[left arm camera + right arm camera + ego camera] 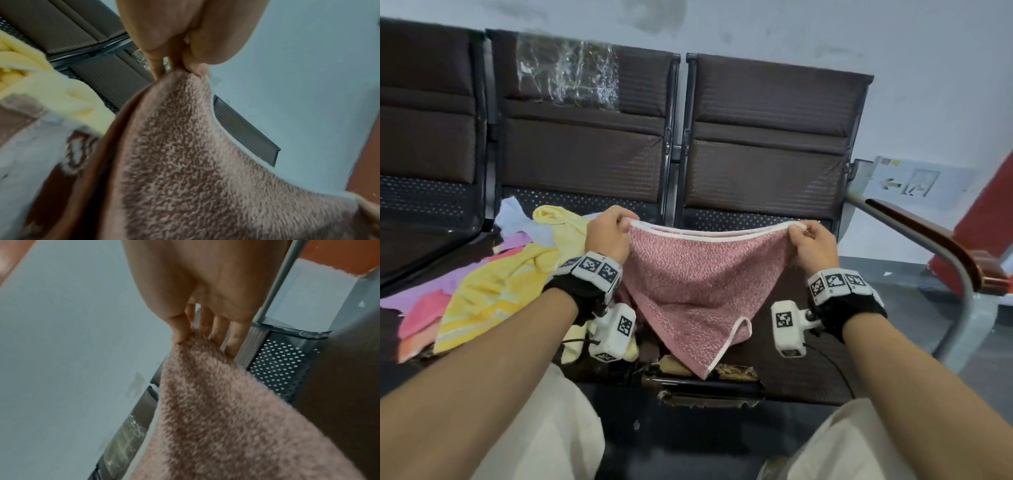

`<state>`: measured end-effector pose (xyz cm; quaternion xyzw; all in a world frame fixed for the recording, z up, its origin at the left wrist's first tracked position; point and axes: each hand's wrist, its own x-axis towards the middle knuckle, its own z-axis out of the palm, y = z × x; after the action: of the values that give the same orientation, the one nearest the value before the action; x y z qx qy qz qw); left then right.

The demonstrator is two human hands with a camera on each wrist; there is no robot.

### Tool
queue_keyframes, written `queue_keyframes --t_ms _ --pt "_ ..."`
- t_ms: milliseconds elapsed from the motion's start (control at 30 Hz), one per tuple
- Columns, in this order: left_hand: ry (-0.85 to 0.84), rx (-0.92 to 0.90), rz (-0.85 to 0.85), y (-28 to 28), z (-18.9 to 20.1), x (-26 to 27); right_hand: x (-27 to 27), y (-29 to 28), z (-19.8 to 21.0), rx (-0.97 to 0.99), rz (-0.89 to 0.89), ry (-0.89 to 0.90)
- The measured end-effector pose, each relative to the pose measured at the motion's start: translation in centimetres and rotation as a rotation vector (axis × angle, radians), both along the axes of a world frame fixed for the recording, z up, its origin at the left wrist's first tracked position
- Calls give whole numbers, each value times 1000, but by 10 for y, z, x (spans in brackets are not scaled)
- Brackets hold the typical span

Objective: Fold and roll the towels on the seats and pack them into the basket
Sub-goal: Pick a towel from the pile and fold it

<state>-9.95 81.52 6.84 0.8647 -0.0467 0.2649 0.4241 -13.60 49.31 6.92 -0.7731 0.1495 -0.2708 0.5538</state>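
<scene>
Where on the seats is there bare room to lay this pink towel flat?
Bare: the right seat, under the pink towel and bounded by the armrest. Crowded: the middle seat, under the towel pile beside the left hand.

The towel [688,284] held up is showing mottled pink-and-white terry with a plain white hem. Beside it, a yellow towel [493,291] is showing pale stripes at 1 end, lying among lilac [431,284], coral-pink [421,315] and pale blue [512,214] cloths. The seats [763,137] are showing dark brown textured padding over black perforated metal dotted with small holes. Both wristbands [597,267] are carrying black-and-white square markers.
</scene>
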Motion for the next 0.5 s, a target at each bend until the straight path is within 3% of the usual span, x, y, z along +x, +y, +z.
queue_keyframes --t_ms 367,500 --pt "-305 -203 27 13 128 -19 -27 -7 137 -220 -243 -422" --pt "-280 -214 32 11 148 -14 -24 -12 155 -251 -285 -352"
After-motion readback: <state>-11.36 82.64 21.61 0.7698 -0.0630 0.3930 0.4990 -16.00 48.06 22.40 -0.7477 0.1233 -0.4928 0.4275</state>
